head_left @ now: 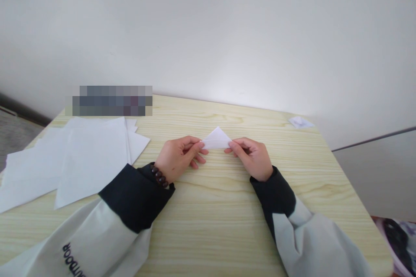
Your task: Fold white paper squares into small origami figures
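Note:
A small white piece of paper folded into a triangle (217,139) is held just over the middle of the table, its point facing away from me. My left hand (182,156) pinches the left corner between thumb and fingers. On the other side, my right hand (250,156) grips the right corner the same way. Both thumbs lie on top of the paper, and the corners under them are hidden. A dark beaded bracelet (159,176) circles my left wrist.
Loose white paper sheets (94,160) overlap on the left of the wood-grain table (208,225). A small folded white paper piece (299,122) lies at the far right corner. Behind the far edge rises a white wall (221,30). A blurred-out patch covers something at the back left.

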A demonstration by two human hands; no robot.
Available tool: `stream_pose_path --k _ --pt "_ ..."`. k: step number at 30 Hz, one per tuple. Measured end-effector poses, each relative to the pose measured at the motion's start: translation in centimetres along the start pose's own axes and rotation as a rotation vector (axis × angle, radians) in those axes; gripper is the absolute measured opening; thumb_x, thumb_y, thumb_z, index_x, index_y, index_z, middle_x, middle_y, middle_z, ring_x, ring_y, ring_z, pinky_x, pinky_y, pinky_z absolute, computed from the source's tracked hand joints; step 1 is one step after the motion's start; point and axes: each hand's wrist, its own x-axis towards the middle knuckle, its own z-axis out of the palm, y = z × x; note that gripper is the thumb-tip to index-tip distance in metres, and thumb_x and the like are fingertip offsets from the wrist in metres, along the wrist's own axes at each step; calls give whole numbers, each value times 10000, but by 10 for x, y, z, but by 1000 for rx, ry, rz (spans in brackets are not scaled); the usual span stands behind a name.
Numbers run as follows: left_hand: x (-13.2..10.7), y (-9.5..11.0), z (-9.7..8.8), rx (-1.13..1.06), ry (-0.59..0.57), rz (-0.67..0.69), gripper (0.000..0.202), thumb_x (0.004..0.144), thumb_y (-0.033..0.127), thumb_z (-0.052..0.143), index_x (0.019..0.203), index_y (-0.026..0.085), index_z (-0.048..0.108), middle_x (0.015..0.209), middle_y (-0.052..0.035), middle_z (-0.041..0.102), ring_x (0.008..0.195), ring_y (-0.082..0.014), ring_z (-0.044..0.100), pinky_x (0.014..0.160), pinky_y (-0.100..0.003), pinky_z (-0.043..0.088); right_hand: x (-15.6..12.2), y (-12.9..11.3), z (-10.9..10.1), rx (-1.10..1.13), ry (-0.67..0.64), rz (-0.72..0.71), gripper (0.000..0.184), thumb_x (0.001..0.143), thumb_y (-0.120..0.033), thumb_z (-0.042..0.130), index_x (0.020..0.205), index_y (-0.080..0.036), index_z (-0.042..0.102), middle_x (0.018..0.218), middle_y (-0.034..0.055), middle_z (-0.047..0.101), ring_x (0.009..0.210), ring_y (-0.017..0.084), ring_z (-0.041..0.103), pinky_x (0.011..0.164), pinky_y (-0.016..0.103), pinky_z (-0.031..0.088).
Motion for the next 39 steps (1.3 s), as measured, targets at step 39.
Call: stream_pose_path --k 39 --pt "0 -3 -2 15 -53 255 392 718 372 687 1030 144 623 1074 -106 677 976 -232 639 773 -318 561 -4 -12 7 -82 -86 -269 185 791 -270 607 961 -199 620 855 38 671 740 142 593 672 282 464"
